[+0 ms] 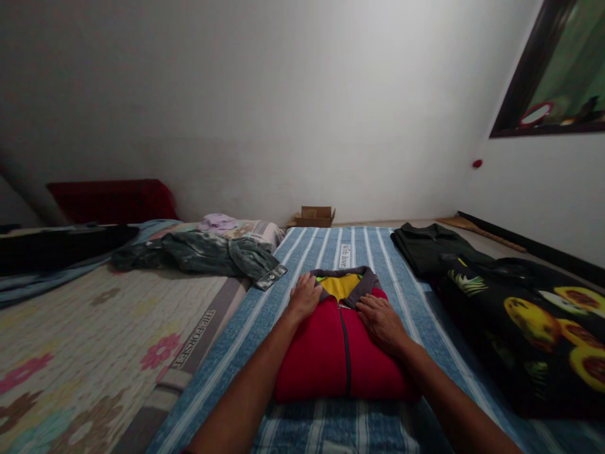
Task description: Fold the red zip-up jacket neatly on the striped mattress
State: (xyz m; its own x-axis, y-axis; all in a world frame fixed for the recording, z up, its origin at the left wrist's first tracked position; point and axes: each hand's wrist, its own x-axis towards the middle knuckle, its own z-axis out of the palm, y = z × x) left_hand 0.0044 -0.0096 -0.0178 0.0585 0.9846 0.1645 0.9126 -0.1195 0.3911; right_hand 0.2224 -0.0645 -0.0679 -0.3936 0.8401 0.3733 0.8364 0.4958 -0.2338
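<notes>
A red jacket [316, 353] with a grey collar, a yellow lining and a dark front zip lies folded in a neat block in front of me. My left hand [305, 294] rests on its upper left, by the collar, fingers stretched out. On the upper right, just beside the collar and zip, my right hand [382, 320] lies flat with its fingers extended. Both palms touch the cloth from above, and neither hand grips it. Beneath the jacket is a blue striped bedsheet [288, 252].
To the right lie a folded dark garment [432, 243] and a black garment with a fruit print [534, 328]. On the left, a crumpled grey-green denim garment [203, 252] lies on a floral bedcover [118, 315]. A cardboard box [316, 217] stands by the wall.
</notes>
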